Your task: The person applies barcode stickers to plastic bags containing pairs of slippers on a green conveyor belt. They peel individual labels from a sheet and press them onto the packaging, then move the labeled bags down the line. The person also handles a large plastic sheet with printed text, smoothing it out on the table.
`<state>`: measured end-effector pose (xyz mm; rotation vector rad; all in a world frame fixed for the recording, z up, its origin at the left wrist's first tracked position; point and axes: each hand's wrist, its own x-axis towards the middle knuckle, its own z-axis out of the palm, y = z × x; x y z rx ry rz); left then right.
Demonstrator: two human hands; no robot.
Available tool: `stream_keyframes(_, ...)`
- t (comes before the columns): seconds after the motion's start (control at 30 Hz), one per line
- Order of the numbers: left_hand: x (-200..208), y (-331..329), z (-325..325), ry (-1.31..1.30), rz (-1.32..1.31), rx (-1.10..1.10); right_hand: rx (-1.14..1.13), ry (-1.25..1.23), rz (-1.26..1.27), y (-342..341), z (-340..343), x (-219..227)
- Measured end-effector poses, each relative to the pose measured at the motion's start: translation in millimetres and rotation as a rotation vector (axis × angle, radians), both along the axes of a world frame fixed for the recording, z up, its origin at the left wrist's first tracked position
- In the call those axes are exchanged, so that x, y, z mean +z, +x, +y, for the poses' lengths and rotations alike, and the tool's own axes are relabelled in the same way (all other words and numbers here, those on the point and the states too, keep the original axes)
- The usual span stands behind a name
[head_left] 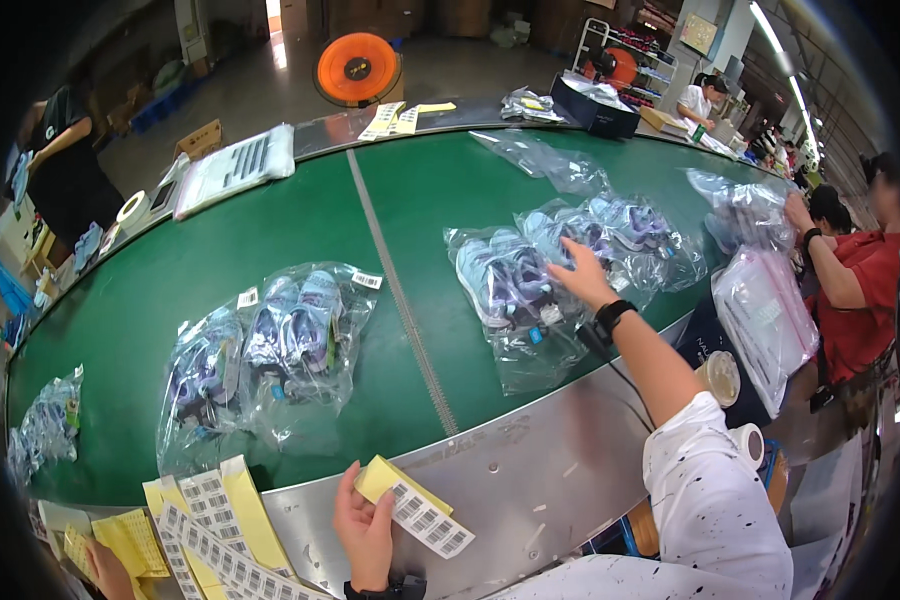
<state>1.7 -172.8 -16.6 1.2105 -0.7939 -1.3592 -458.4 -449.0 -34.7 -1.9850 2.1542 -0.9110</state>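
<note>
My left hand (365,535) pinches a strip of white barcode stickers (430,522) with yellow backing, above the metal edge of the green conveyor belt. My right hand (582,277) stretches out over the belt with its fingers apart, at a clear plastic bag of light blue and purple shoes (500,275). Whether the fingertips touch the plastic, I cannot tell. More bagged shoes (628,222) lie just beyond that hand. To the left on the belt rest two further bags of shoes (305,325), with small white barcode stickers (367,281) at their upper corners.
Several sticker sheets (210,510) lie at the lower left, where another person's hand (110,572) holds yellow sheets. A co-worker in red (860,275) handles a bag at right. Near my right arm are a stack of plastic bags (765,320) and a cup (718,378).
</note>
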Motion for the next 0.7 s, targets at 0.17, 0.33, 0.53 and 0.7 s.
stream_keyframes(0.17,3,-4,0,-0.013,-0.059,0.033,-0.159,0.199,0.158,48,-18,-5)
stream_keyframes(0.33,3,-11,1,-0.026,-0.113,0.102,0.108,0.194,0.31,72,-14,57)
stream_keyframes(0.53,9,-18,6,0.079,-0.088,0.186,0.175,0.259,0.045,135,12,55)
stream_keyframes(0.7,14,-19,-5,0.053,-0.02,0.156,0.526,0.148,-0.188,184,18,32)
